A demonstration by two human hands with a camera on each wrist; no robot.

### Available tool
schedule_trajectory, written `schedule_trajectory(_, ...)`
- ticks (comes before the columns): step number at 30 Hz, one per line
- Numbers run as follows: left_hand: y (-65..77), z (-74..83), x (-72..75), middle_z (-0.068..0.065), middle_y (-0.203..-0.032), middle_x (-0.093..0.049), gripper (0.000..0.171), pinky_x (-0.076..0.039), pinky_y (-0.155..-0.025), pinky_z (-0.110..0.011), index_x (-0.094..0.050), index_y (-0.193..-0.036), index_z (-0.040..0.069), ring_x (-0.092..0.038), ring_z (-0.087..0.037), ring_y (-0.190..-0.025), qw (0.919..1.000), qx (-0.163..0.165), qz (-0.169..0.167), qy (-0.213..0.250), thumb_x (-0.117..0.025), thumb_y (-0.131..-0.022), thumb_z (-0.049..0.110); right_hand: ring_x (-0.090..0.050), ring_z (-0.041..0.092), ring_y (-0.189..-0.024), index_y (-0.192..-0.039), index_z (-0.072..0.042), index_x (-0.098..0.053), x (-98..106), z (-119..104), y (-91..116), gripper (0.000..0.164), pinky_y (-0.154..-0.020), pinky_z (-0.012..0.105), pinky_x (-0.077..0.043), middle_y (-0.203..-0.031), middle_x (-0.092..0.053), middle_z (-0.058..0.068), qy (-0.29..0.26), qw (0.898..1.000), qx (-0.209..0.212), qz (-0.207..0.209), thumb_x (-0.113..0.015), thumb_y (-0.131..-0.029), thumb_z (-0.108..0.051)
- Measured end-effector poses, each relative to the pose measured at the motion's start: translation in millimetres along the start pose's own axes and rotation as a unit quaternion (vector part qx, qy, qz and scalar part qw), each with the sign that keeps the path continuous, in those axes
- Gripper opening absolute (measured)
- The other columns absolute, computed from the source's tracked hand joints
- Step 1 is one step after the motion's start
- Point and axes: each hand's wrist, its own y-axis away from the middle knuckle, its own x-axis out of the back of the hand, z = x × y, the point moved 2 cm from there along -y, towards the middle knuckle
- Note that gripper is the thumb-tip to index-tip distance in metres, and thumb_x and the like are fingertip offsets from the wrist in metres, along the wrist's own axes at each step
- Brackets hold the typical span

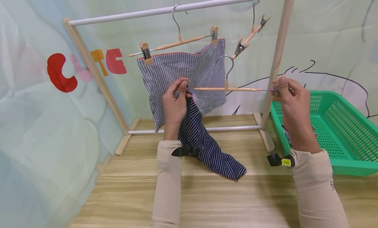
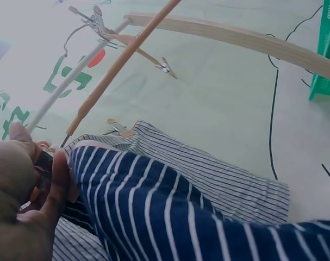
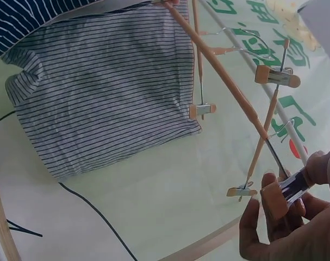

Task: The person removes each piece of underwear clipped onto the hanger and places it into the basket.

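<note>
The left hand [image 1: 175,104] pinches one clip [image 2: 43,161] of the hanger [image 1: 242,89] at the upper end of the navy striped garment [image 1: 203,141], which hangs over the tabletop [image 1: 133,192]. The right hand [image 1: 296,98] pinches the opposite clip [image 3: 287,191]; hold the hanger level for even clamping.

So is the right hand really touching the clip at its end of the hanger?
Touching. The right wrist view shows the right hand holding the clip, thumb and fingers against it.
</note>
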Motion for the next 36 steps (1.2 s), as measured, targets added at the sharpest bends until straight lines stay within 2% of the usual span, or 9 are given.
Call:
schedule_trajectory(3,0.6,-2.1,-2.2,-0.026,-0.103,-0.062,0.023,-0.057,-0.067,-0.034,-0.061,-0.108,-0.010,-0.062,-0.031,-0.071,1.0000,0.006,-0.003,0.006,-0.049,-0.096,0.006,-0.050,0.021,-0.105,-0.108,-0.009,-0.067,2.8,0.6,1.2,0.036,-0.090,0.031,-0.045,-0.113,-0.052,0.003,0.057,0.998,-0.023,-0.008,-0.052,-0.092,-0.039)
schedule_trajectory(7,2.3,-5.3,-3.4,-0.026,-0.102,-0.062,0.023,-0.057,-0.072,-0.034,-0.061,-0.108,-0.011,-0.064,-0.032,-0.078,0.9998,0.014,0.001,0.013,-0.050,-0.096,0.005,-0.045,0.021,-0.112,-0.119,-0.015,-0.064,5.4,3.7,3.2,0.042,-0.098,0.048,-0.040,-0.117,-0.049,-0.002,0.152,0.988,-0.039,-0.018,-0.045,-0.094,-0.045)
schedule_trajectory(10,4.0,-5.7,-3.4,-0.026,-0.102,-0.061,0.023,-0.057,-0.074,-0.035,-0.060,-0.108,-0.012,-0.063,-0.032,-0.085,0.9999,0.001,0.002,0.013,-0.050,-0.095,0.004,-0.046,0.015,-0.105,-0.121,-0.017,-0.063,7.1,7.2,4.0,0.043,-0.090,0.042,-0.042,-0.111,-0.048,-0.007,0.187,0.982,-0.037,-0.014,-0.043,-0.095,-0.045)
schedule_trajectory(14,3.0,-4.5,-2.4,-0.029,-0.100,-0.059,0.021,-0.057,-0.074,-0.038,-0.060,-0.107,-0.014,-0.060,-0.036,-0.090,0.9991,-0.033,-0.005,0.026,-0.051,-0.094,0.000,-0.047,0.011,-0.098,-0.122,-0.017,-0.063,9.0,8.2,4.4,0.041,-0.080,0.031,-0.042,-0.111,-0.047,-0.009,0.181,0.983,-0.033,-0.015,-0.044,-0.095,-0.043)
schedule_trajectory(21,-3.0,-9.7,-0.5,-0.029,-0.098,-0.057,0.021,-0.057,-0.074,-0.041,-0.060,-0.106,-0.014,-0.060,-0.037,-0.090,0.9958,-0.079,-0.038,0.027,-0.051,-0.091,-0.002,-0.044,0.013,-0.097,-0.122,-0.014,-0.063,9.9,8.2,2.4,0.040,-0.093,0.034,-0.044,-0.111,-0.047,-0.004,0.147,0.989,-0.018,-0.026,-0.047,-0.095,-0.038)
schedule_trajectory(25,-4.4,-16.3,-1.7,-0.030,-0.097,-0.056,0.023,-0.057,-0.075,-0.041,-0.059,-0.107,-0.014,-0.059,-0.040,-0.091,0.9952,-0.082,-0.045,0.030,-0.050,-0.092,0.002,-0.043,0.012,-0.095,-0.123,-0.012,-0.062,8.4,8.5,2.2,0.040,-0.098,0.037,-0.044,-0.111,-0.048,-0.004,0.151,0.988,-0.010,-0.021,-0.049,-0.094,-0.036)
schedule_trajectory(31,-4.6,-26.1,-3.3,-0.030,-0.100,-0.053,0.025,-0.055,-0.080,-0.042,-0.056,-0.109,-0.015,-0.055,-0.043,-0.096,0.9941,-0.065,-0.050,0.071,-0.049,-0.092,0.003,-0.055,0.021,-0.109,-0.129,-0.014,-0.057,10.0,13.3,1.0,0.046,-0.102,0.049,-0.038,-0.126,-0.047,0.006,0.196,0.980,-0.029,-0.030,-0.046,-0.094,-0.042)
schedule_trajectory(32,-4.9,-27.6,-4.2,-0.030,-0.101,-0.053,0.026,-0.055,-0.080,-0.041,-0.056,-0.109,-0.015,-0.055,-0.043,-0.097,0.9941,-0.061,-0.050,0.075,-0.049,-0.093,0.004,-0.056,0.021,-0.109,-0.128,-0.015,-0.058,10.8,14.5,0.2,0.045,-0.102,0.047,-0.038,-0.126,-0.047,0.007,0.190,0.981,-0.032,-0.023,-0.047,-0.094,-0.042)
schedule_trajectory(36,-7.5,-27.8,-7.6,-0.030,-0.101,-0.056,0.025,-0.056,-0.076,-0.041,-0.057,-0.110,-0.015,-0.057,-0.040,-0.094,0.9954,-0.054,-0.050,0.061,-0.049,-0.093,0.002,-0.058,0.021,-0.106,-0.128,-0.015,-0.058,13.8,15.6,-1.9,0.047,-0.100,0.048,-0.040,-0.121,-0.050,0.007,0.207,0.978,-0.021,-0.015,-0.047,-0.093,-0.044)
